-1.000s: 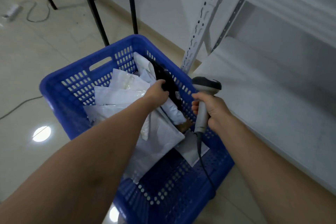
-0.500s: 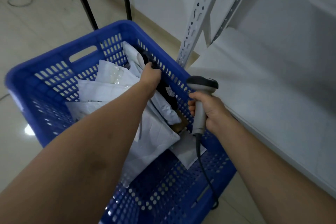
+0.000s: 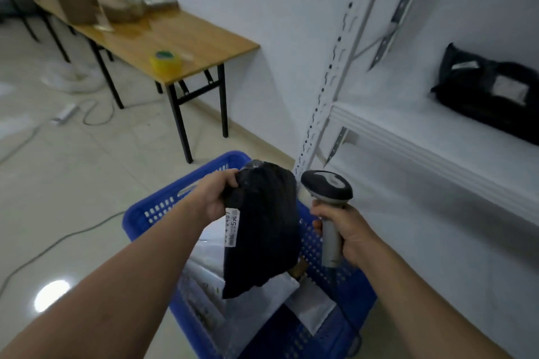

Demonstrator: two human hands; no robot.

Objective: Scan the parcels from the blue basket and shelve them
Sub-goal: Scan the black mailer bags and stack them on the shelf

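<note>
My left hand (image 3: 214,198) grips the top corner of a black parcel bag (image 3: 262,230), which hangs above the blue basket (image 3: 151,213); a white label strip shows on its left edge. My right hand (image 3: 348,234) holds a grey barcode scanner (image 3: 328,192) upright by its handle, just right of the black parcel. Several white parcel bags (image 3: 259,297) lie in the basket below. The white shelf (image 3: 408,143) stands to the right, with another black parcel (image 3: 493,90) lying on its upper board.
A wooden table (image 3: 175,41) with black legs stands at the back left, carrying a yellow tape roll (image 3: 165,61) and cardboard boxes (image 3: 78,0). Cables (image 3: 58,242) run across the tiled floor. The shelf's perforated upright (image 3: 329,76) rises just behind the basket.
My left hand has lifted the black parcel up out of the basket. My view has tilted upward, bringing the table and upper shelf board into sight. The scanner stays in my right hand.
</note>
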